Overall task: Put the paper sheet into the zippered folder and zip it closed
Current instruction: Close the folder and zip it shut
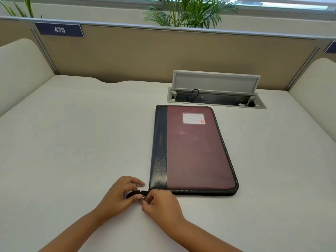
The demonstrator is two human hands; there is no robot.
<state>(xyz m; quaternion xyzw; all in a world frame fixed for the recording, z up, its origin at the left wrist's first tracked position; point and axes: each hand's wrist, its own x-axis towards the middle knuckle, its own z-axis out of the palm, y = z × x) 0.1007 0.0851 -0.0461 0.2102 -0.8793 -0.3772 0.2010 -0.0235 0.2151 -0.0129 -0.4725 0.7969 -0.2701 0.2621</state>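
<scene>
zippered folder, 1 on the desk, lies closed; left hand pinches its strap, right hand its zipper pull.

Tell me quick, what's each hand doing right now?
Left hand: closed, pinching the black zipper tab.
Right hand: closed, pinching the metal zipper pull at the folder corner.

office cubicle, tan partition panel with numbered tag, white desk, flip-up cable box
</scene>
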